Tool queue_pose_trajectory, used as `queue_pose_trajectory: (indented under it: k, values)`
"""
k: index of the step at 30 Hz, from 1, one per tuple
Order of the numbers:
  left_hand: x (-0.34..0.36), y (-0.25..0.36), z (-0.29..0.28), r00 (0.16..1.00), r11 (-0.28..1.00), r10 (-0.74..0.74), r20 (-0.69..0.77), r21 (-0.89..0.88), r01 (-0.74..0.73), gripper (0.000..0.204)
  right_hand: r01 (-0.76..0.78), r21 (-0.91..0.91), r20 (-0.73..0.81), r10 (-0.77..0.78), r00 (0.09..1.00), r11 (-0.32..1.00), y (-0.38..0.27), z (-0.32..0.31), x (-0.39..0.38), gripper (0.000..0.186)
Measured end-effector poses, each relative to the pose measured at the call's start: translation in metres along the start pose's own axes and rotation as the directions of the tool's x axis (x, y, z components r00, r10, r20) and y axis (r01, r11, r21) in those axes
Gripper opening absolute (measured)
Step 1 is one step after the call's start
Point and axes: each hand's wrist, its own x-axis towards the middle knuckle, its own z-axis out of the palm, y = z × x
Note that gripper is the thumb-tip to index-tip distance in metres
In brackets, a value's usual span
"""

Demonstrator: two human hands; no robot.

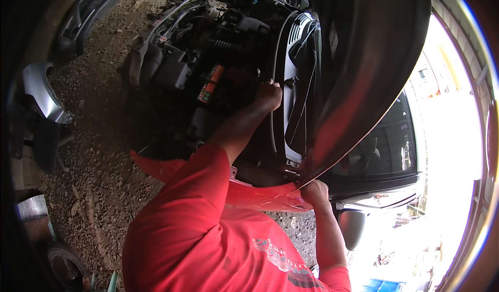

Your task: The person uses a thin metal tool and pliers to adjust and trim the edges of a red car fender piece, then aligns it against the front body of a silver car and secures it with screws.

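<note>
My left hand [268, 95] reaches into the open engine bay of a car. Its fingers are curled closed against the black rubber strip [273, 136] along the rear of the bay; what they pinch, if anything, is hidden. Beside that strip runs the grey cowl panel [292, 113]. My right hand [315, 192] is closed at the near rear corner, where the raised hood [371, 68] meets the red fender [260, 196]. The hood's edge and the hand itself hide its fingertips. A metal hinge [292, 173] shows just beyond this hand.
An orange-and-black battery [211, 84] sits left of my left hand. Gravel ground [99, 146] lies to the left, with a loose bumper [86, 14], a silver body panel [48, 94] and a tire [66, 266]. The side mirror [352, 228] juts out near my right forearm.
</note>
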Motion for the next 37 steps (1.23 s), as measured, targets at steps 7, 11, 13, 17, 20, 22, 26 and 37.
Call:
queue_pose_trajectory:
  k: [7, 11, 13, 17, 20, 22, 26, 37]
  values:
    - [0.020, -0.007, -0.017, 0.967, 0.662, -0.064, 0.245, -0.715, 0.225, 0.018, -0.042, 0.027, -0.002, 0.042, 0.999, 0.999, 0.006, 0.001, -0.013, 0.027]
    - [0.020, -0.032, -0.004, 0.992, 0.943, 0.122, -0.031, -0.310, -0.125, 0.016, 0.004, 0.039, -0.025, -0.003, 1.000, 0.999, -0.006, -0.008, -0.002, 0.026]
    - [0.005, -0.030, 0.005, 0.945, 0.933, 0.301, -0.131, -0.163, -0.320, 0.014, -0.003, 0.031, -0.025, 0.004, 1.000, 1.000, -0.009, -0.010, 0.002, 0.025]
    - [-0.017, 0.003, -0.007, 0.958, 0.965, 0.262, 0.116, -0.046, -0.258, 0.012, -0.036, 0.004, 0.044, 0.036, 0.998, 0.999, 0.001, -0.001, -0.001, 0.022]
    - [-0.017, 0.023, -0.031, 0.968, 0.987, 0.136, 0.212, -0.117, -0.113, 0.012, -0.067, -0.010, 0.049, 0.067, 0.997, 0.998, 0.008, 0.005, 0.000, 0.021]
    - [-0.018, 0.020, -0.033, 0.973, 0.986, 0.161, 0.168, -0.078, -0.150, 0.012, -0.064, 0.016, 0.038, 0.063, 0.997, 0.998, 0.002, 0.003, 0.001, 0.021]
    - [-0.018, 0.040, -0.011, 0.952, 0.974, 0.222, 0.211, -0.102, -0.204, 0.016, -0.098, -0.047, 0.073, 0.102, 0.992, 0.994, 0.022, 0.019, -0.011, 0.037]
    - [0.001, -0.024, 0.098, 0.820, 0.818, 0.559, -0.121, -0.083, -0.570, 0.021, -0.179, 0.139, -0.031, 0.185, 0.982, 0.974, 0.023, 0.026, -0.019, 0.030]
